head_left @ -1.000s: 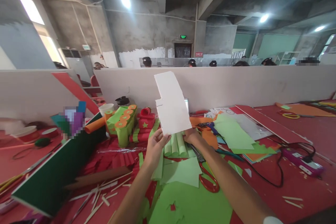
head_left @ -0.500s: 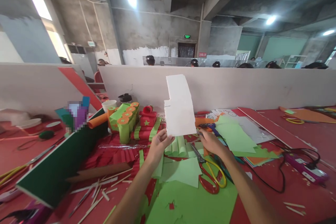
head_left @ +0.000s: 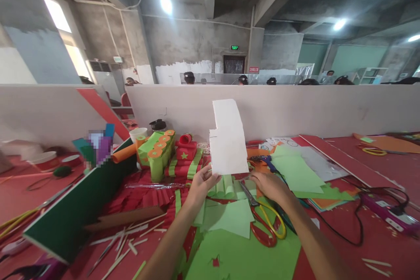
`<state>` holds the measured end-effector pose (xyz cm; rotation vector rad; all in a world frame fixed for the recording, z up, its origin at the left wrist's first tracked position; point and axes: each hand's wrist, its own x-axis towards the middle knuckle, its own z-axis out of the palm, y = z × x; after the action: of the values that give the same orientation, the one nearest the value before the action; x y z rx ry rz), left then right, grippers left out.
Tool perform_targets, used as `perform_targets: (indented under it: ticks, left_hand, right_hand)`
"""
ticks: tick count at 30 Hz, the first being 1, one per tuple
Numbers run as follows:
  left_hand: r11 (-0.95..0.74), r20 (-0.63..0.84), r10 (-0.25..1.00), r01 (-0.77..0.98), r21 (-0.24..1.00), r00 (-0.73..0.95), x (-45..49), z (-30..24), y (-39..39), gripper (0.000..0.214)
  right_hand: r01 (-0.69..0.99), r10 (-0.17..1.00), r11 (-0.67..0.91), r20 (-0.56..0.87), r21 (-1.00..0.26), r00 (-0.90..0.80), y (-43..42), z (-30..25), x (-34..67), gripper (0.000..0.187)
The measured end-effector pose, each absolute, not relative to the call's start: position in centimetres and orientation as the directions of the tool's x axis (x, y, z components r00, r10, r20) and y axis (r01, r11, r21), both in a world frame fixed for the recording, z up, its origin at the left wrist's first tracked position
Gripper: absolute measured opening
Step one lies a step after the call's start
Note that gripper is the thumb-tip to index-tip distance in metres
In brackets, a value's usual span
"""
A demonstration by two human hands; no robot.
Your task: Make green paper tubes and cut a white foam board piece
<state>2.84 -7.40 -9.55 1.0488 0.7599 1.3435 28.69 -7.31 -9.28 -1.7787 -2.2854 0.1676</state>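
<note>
My left hand [head_left: 204, 182] is closed on the lower left corner of a white card [head_left: 228, 140], its thumb in front. The card stands upright with a stepped notch in its left edge. Just below its lower right corner is my right hand [head_left: 269, 185], back up, with its fingers drawn together; what they grip, if anything, is hidden. Beneath the hands lie scissors [head_left: 277, 223] with yellow and red handles, pale green paper [head_left: 229, 216] and rolled pale green strips [head_left: 225, 187]. A larger green sheet [head_left: 256, 258] with a star-shaped cutout lies nearest to me.
A green and orange paper model [head_left: 154, 151] and red pieces with green bands [head_left: 185, 164] stand ahead left. A dark green board [head_left: 88, 201] leans at left, near thin wooden sticks [head_left: 120, 249]. Green sheets [head_left: 298, 168] and a purple power strip [head_left: 390, 214] are at right.
The view tilts slightly upward. My right hand has shifted a little down and right from the card's lower corner. My left hand still holds the card.
</note>
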Motion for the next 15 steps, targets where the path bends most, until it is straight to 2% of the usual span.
perform_targets:
  ticks: [5, 9, 11, 13, 15]
  left_hand:
    - [-0.074, 0.139, 0.98, -0.388, 0.919, 0.14, 2.8, -9.6, -7.5, 0.048]
    - [-0.082, 0.156, 0.975, -0.393, 0.916, 0.159, 2.7, -9.8, -7.3, 0.048]
    - [-0.086, 0.165, 0.971, -0.391, 0.917, 0.174, 2.7, -10.0, -7.2, 0.048]
    - [-0.086, 0.165, 0.971, -0.39, 0.917, 0.174, 2.8, -10.0, -7.3, 0.047]
    - [-0.081, 0.156, 0.974, -0.392, 0.916, 0.162, 2.9, -9.9, -7.4, 0.046]
  right_hand:
    - [0.931, 0.975, 0.219, 0.105, -0.292, -0.197, -7.0, -9.9, 30.0, 0.025]
    - [0.903, 0.982, 0.183, 0.106, -0.39, -0.154, -6.9, -10.0, 31.9, 0.043]
    - [0.886, 0.983, 0.167, 0.139, -0.433, -0.118, -6.9, -9.6, 32.9, 0.046]
    - [0.806, 0.974, 0.201, 0.204, -0.557, -0.102, -6.8, -9.0, 33.6, 0.044]
    - [0.618, 0.947, 0.295, 0.308, -0.729, -0.088, -6.8, -8.3, 33.6, 0.041]
